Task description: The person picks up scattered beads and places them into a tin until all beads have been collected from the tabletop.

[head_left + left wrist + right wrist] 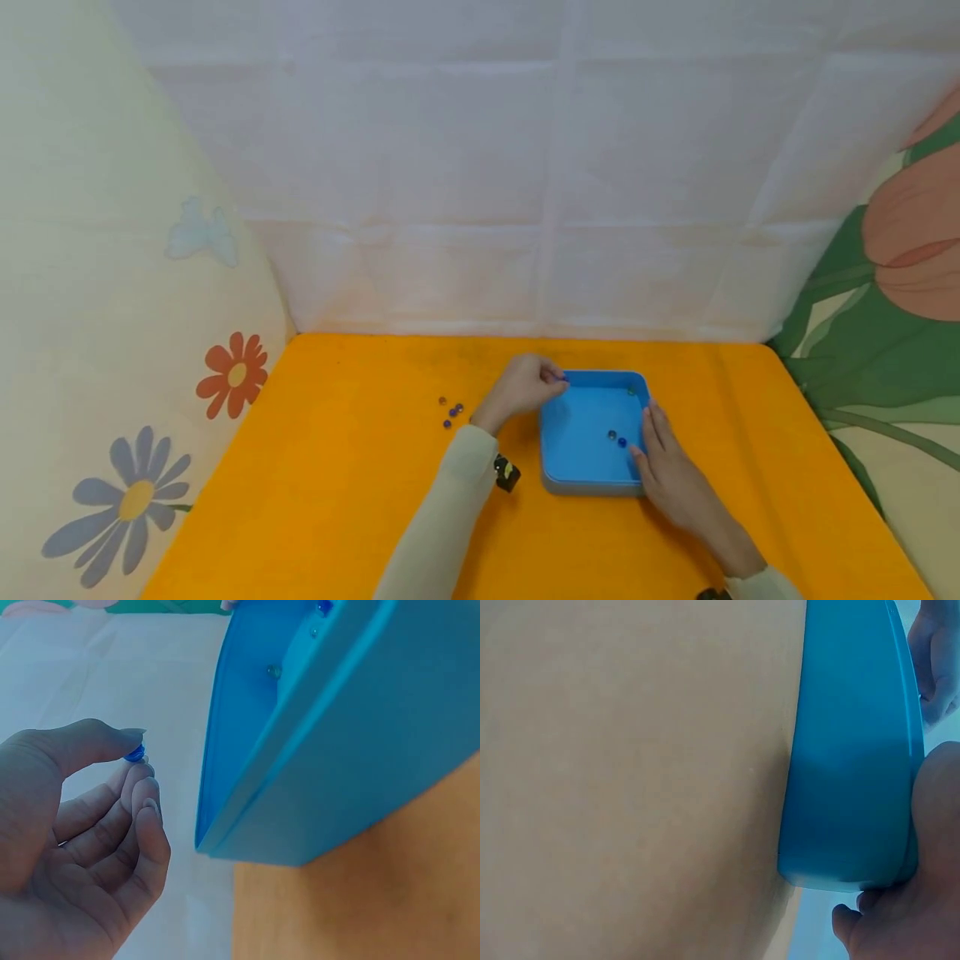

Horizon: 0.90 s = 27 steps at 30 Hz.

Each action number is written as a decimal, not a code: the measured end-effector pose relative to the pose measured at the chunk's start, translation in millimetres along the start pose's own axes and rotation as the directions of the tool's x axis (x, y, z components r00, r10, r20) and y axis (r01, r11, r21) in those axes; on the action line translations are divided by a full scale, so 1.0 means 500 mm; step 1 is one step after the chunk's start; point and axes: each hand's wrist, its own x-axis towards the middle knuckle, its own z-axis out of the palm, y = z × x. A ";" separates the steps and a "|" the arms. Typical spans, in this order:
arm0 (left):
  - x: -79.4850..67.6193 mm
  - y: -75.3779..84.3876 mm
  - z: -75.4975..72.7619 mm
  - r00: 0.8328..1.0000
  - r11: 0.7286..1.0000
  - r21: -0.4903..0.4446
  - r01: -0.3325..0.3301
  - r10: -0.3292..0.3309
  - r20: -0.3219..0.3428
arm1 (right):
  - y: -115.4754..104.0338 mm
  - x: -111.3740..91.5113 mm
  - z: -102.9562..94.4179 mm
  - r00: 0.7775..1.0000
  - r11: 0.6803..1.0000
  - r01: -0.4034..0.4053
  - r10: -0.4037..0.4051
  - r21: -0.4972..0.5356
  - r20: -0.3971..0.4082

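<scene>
A light-blue square box (592, 458) with low walls stands on the table. Near its back left corner, my left hand (525, 385) pinches a small blue marble (135, 754) between thumb and fingertips. At the right wall, my right hand (678, 479) holds the box, thumb over the rim and fingers along the outside. Inside lie a dark blue marble (622, 442), a clear one (612, 435) beside it, and a greenish one (632, 391) by the back right corner.
Several loose marbles (453, 412), blue, clear and amber, lie left of the box. An orange cloth (337, 467) covers the table. A white sheet (420, 167) hangs behind, with flower-patterned cloth at both sides.
</scene>
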 end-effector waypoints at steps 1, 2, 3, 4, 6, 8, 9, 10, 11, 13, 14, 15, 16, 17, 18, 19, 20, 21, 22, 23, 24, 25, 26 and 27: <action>0.003 0.002 0.002 1.000 1.000 0.002 -0.004 0.004 0.000 | 0.000 0.001 0.001 1.000 1.000 -0.001 0.001 0.003 0.004; 0.005 0.004 0.004 1.000 1.000 0.005 -0.008 0.008 0.001 | 0.000 0.002 0.001 1.000 1.000 -0.002 0.002 0.004 0.005; 0.008 0.006 0.007 1.000 1.000 0.007 -0.011 0.011 0.003 | 0.001 0.003 0.002 1.000 1.000 -0.004 0.004 0.002 0.006; 0.011 0.009 0.010 1.000 1.000 0.007 -0.015 0.015 0.005 | 0.001 0.004 0.002 1.000 1.000 -0.006 0.006 0.000 0.008; 0.017 0.014 0.016 1.000 1.000 0.003 -0.017 0.017 0.010 | 0.001 0.004 0.002 1.000 1.000 -0.010 0.010 -0.008 0.007; 0.023 0.019 0.023 1.000 1.000 -0.003 -0.016 0.016 0.012 | 0.001 0.004 0.002 1.000 1.000 -0.020 0.021 -0.016 0.011; 0.025 0.020 0.026 1.000 1.000 -0.008 -0.012 0.012 0.012 | 0.000 0.003 0.002 1.000 1.000 -0.023 0.023 -0.019 0.012; 0.027 0.021 0.030 1.000 1.000 -0.016 -0.008 0.008 0.013 | -0.001 0.003 0.001 1.000 1.000 -0.024 0.024 -0.020 0.014; 0.029 0.022 0.033 1.000 1.000 -0.020 -0.007 0.008 0.013 | -0.002 0.003 0.001 1.000 0.999 -0.026 0.026 -0.021 0.014; 0.033 0.022 0.041 1.000 1.000 -0.025 -0.012 0.012 0.013 | -0.003 0.003 0.001 1.000 0.999 -0.027 0.027 -0.022 0.015; 0.035 0.022 0.045 1.000 1.000 -0.026 -0.014 0.015 0.013 | -0.003 0.002 0.001 0.999 0.999 -0.028 0.029 -0.020 0.015; 0.036 0.022 0.049 1.000 1.000 -0.025 -0.019 0.020 0.013 | -0.004 0.002 0.001 0.999 0.999 -0.028 0.028 -0.022 0.015; 0.038 0.021 0.052 1.000 0.999 -0.021 -0.027 0.028 0.012 | -0.004 0.002 0.002 1.000 0.999 -0.027 0.028 -0.022 0.015; 0.039 0.021 0.056 0.999 0.999 -0.019 -0.035 0.036 0.012 | -0.005 0.002 0.002 0.999 0.999 -0.029 0.029 -0.023 0.016; 0.040 0.021 0.059 0.999 0.999 -0.021 -0.038 0.039 0.010 | -0.005 0.002 0.001 0.999 0.999 -0.029 0.029 -0.023 0.015; 0.041 0.021 0.062 0.999 0.999 -0.022 -0.043 0.043 0.009 | -0.004 0.001 0.001 0.999 0.999 -0.029 0.029 -0.023 0.014; 0.042 0.023 0.063 0.999 0.999 -0.022 -0.046 0.046 0.008 | -0.004 0.001 0.001 0.999 0.999 -0.029 0.029 -0.023 0.015; 0.043 0.025 0.065 0.999 0.999 -0.023 -0.045 0.046 0.006 | -0.004 0.001 0.001 0.999 0.999 -0.028 0.029 -0.022 0.016; 0.044 0.026 0.067 0.999 0.999 -0.024 -0.044 0.044 0.006 | -0.003 0.001 0.000 0.999 0.999 -0.028 0.028 -0.018 0.017; 0.046 0.029 0.068 0.999 0.999 -0.022 -0.042 0.042 0.005 | -0.003 0.002 0.000 0.999 0.999 -0.029 0.029 -0.016 0.018; 0.047 0.032 0.069 0.999 0.999 -0.015 -0.041 0.041 0.005 | -0.003 0.002 0.000 0.999 1.000 -0.027 0.027 -0.014 0.018; 0.049 0.035 0.070 0.999 0.999 -0.007 -0.041 0.041 0.008 | -0.002 0.002 0.000 0.999 1.000 -0.027 0.027 -0.013 0.020; 0.051 0.037 0.072 0.999 0.999 -0.001 -0.039 0.039 0.012 | -0.002 0.002 0.000 0.999 1.000 -0.027 0.028 -0.012 0.022; 0.054 0.040 0.073 0.999 0.999 0.005 -0.035 0.035 0.015 | -0.002 0.002 0.000 0.999 1.000 -0.028 0.028 -0.011 0.023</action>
